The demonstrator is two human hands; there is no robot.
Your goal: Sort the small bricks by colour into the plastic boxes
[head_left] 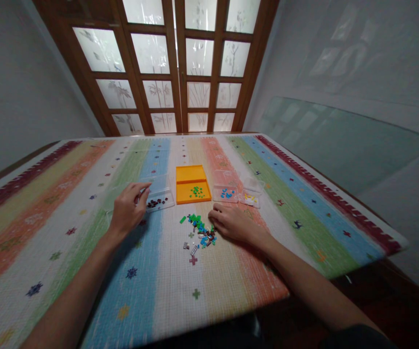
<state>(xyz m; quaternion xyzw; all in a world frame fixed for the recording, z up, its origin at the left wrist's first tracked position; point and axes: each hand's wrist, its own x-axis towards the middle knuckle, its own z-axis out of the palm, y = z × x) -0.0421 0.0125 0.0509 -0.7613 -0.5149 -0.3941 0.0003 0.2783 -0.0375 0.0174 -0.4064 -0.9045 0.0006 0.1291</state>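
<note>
- The desk carried a striped cloth; all working items sat near its middle, somewhat toward the far edge.
- A pile of small bricks (green, blue, dark red and clear) lay loose on the cloth at the centre. Its long axis ran roughly from the far edge toward the near edge.
- The right hand rested palm down just beside the pile, on the pile's right. Its fingers lay loosely extended toward the left and touched the pile's far-right margin; no brick showed in their grip.
- The right hand was the nearer hand to the pile. The pile lay directly to the left of its fingertips.
- The left hand was at the left end of a clear box of dark red pieces. Thumb and forefinger were drawn together at the box rim; whether they pinched a piece could not be determined.
- Four containers stood in a row beyond the pile, left to right:
  - the clear box of dark red pieces;
  - an orange tray holding green pieces;
  - a clear box of blue pieces;
  - a clear box of yellow pieces.
- The two right-hand boxes stood touching or nearly so; the orange tray stood apart from both neighbours.
</note>
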